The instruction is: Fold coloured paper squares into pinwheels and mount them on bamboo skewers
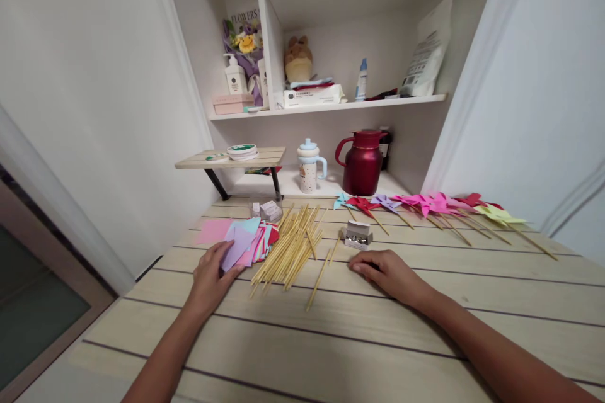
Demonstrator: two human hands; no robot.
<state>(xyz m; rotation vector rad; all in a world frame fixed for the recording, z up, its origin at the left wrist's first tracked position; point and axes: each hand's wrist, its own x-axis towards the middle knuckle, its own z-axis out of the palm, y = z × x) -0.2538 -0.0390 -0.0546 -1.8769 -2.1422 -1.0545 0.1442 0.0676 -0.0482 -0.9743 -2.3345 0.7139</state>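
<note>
Left hand (211, 277) on paper squares (241, 240) (flat, pastel)

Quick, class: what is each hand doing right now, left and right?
Left hand: open, fingers on the lilac paper square.
Right hand: open, flat on the table, holding nothing.

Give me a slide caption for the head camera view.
Left hand on coloured paper squares, right hand flat beside wooden sticks.
</note>
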